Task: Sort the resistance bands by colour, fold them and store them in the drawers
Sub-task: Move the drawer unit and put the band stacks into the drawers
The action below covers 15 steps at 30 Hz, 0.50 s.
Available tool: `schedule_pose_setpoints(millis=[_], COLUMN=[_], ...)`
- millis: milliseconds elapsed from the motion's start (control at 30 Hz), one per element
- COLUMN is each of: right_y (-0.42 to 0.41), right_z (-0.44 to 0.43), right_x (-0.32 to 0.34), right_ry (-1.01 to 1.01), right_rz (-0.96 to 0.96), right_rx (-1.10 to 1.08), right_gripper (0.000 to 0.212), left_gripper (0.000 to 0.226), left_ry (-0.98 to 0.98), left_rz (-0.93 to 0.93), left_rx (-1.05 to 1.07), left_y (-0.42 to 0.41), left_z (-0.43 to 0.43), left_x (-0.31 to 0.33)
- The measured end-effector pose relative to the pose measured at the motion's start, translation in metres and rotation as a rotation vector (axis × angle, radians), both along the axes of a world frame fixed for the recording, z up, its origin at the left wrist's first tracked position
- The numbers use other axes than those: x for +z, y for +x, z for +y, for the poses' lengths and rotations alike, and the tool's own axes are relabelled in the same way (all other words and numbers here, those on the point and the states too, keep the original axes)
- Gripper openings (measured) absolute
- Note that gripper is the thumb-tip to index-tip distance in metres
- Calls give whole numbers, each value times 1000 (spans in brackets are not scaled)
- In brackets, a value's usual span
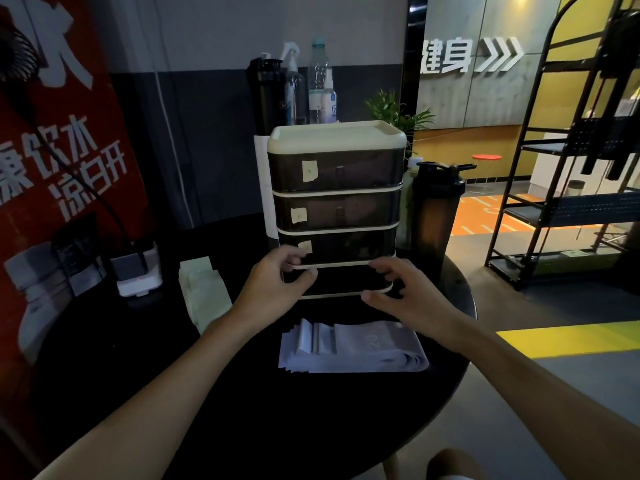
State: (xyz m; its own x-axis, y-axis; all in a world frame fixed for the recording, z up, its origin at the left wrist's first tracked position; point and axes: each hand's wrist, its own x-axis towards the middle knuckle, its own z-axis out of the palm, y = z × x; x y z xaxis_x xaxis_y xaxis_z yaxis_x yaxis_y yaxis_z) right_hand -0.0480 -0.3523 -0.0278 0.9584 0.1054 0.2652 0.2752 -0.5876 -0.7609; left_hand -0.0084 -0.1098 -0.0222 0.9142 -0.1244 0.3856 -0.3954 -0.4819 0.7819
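Observation:
A dark four-drawer unit (pixel 336 174) with cream rims and small paper labels stands at the back of the round black table (pixel 311 410). My left hand (pixel 273 289) grips the left front corner of the bottom drawer (pixel 343 280), fingers over its top rim and thumb on its face. My right hand (pixel 401 292) holds the right front corner in the same way, thumb under the lower rim. That drawer sits slightly forward of the ones above. A folded stack of lavender bands (pixel 353 348) lies just in front of the unit. A pile of pale green bands (pixel 202 296) lies to its left.
A dark shaker bottle (pixel 438 216) stands right of the unit. Behind the unit stand a black bottle (pixel 265 95), a spray bottle (pixel 292 88) and a water bottle (pixel 320 81). A white power block (pixel 138 271) sits at the table's left. A black metal rack (pixel 568 202) stands on the floor to the right.

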Motion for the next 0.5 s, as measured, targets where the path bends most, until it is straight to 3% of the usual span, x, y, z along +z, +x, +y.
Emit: schedule_pose_setpoints(millis=[133,267,500], right_y=[28,46,46], right_z=[-4,-8,-2], right_x=[6,13,18], right_ry=[182,345,452], right_rz=[-14,23,27], right_rx=[-151,-156,-72], right_gripper=[75,70,81], left_gripper=[58,78,61], left_ry=[-48,-72,-103], left_rz=[2,21,9], left_rx=[120,138,50], left_y=[19,31,27], left_z=[-4,-5,-9], left_x=[9,10,7])
